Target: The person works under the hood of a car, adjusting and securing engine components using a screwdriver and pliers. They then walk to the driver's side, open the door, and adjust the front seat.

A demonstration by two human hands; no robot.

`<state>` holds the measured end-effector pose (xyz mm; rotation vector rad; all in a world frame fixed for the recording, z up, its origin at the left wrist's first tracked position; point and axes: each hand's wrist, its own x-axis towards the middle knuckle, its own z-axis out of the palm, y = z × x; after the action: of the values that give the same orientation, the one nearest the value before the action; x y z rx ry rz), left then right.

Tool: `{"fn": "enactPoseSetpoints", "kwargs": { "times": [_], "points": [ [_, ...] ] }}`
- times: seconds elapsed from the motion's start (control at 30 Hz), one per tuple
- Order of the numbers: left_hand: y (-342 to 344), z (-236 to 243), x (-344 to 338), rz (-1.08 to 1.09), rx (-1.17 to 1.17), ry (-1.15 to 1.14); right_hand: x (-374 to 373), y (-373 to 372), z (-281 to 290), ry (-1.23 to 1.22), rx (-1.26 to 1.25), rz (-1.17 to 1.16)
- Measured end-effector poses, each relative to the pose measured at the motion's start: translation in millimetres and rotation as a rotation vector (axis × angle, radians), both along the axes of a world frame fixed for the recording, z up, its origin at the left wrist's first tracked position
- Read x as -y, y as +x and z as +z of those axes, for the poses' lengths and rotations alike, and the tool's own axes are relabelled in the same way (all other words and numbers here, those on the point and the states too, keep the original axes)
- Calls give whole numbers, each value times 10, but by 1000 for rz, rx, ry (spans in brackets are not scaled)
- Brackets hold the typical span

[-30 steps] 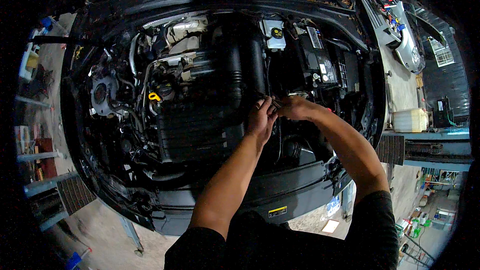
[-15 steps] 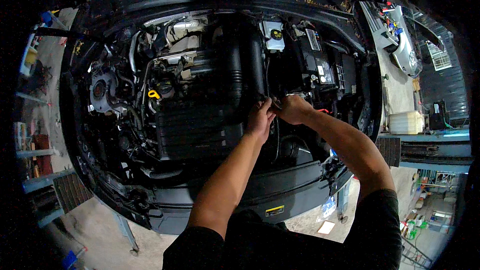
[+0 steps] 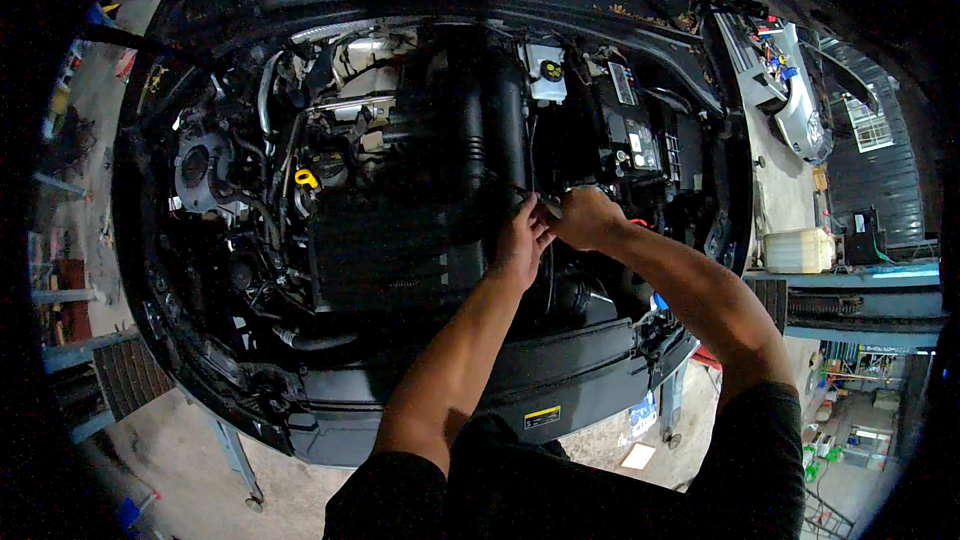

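Observation:
In the middle of an engine bay, my two hands meet just beyond the near end of a thick black air pipe. My left hand has its thumb and fingertips pressed together at a small dark part too dim to name. Close against it, my right hand is closed, back up, its fingers curled under and mostly hidden. A thin dark cable runs down below the fingertips. Left of my hands lies the black ribbed engine cover.
A battery sits right of the pipe, a white fluid reservoir behind. The yellow dipstick handle stands at left. The black front panel crosses below my forearms. Blue lift arms flank the car.
My view has shifted slightly. Both hands stay together at the same spot, with the left fingers shifting a little and the right hand turned slightly.

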<state>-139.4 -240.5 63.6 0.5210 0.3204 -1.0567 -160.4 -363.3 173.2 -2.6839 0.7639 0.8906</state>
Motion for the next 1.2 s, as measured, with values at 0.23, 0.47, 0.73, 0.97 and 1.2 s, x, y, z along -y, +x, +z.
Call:
{"fn": "enactPoseSetpoints", "kwargs": {
  "times": [0.23,0.47,0.73,0.97,1.2],
  "points": [
    [-75,37,-212,33,-11,-38,-384,-76,79,-71,-35,-148],
    [-94,-46,-251,-21,-33,46,-518,-178,37,-92,-21,-159],
    [-41,25,-236,-74,6,53,-523,-30,235,-71,-49,6],
    [-22,115,-253,-89,28,13,-306,-98,-9,-108,-112,90],
    [-12,-28,-151,-99,-66,-137,70,-219,-249,13,37,324]
  ]
}}
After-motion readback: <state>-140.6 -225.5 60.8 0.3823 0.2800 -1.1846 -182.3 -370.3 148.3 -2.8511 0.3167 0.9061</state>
